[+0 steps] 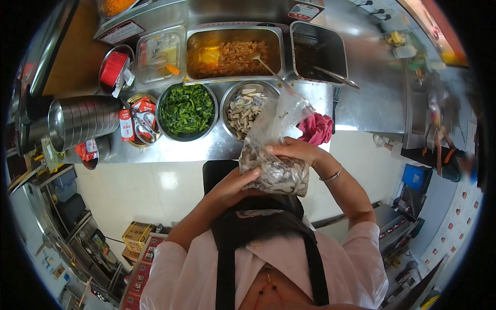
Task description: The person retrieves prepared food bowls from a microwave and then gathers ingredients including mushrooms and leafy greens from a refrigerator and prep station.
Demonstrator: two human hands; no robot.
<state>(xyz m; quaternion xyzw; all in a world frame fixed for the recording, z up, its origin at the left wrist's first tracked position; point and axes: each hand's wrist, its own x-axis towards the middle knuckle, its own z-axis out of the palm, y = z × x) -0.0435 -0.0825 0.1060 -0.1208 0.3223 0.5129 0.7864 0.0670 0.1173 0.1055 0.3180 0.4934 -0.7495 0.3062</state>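
From where I stand, the step in hand appears to be the two-handed handling of a filled clear bag (281,175), located on the person's side of the steel bowl (223,114) and slightly to its right. The bowl serves as the reference for all positions. Grip condition: the left hand (237,182) is clamped on the bag's near left side, its under-fingers hidden; the right hand (295,150) is clamped higher, on the right side, thumb across the film. The bag's loose upper film (283,111) rises over the bowl's right edge; whether it touches the rim cannot be told. For good execution, carry the weight from below with the left hand and let the right hand control the film, since thin plastic probably stretches if pinched alone. Hold the film away from the spoon (268,70), whose handle slants down behind the bowl toward its right, and from the pink cloth (316,129) to the bowl's right. Tilt gradually if pouring is required; the damp-looking pieces may slide out in one mass and scatter onto the counter (181,151) left of the bowl.
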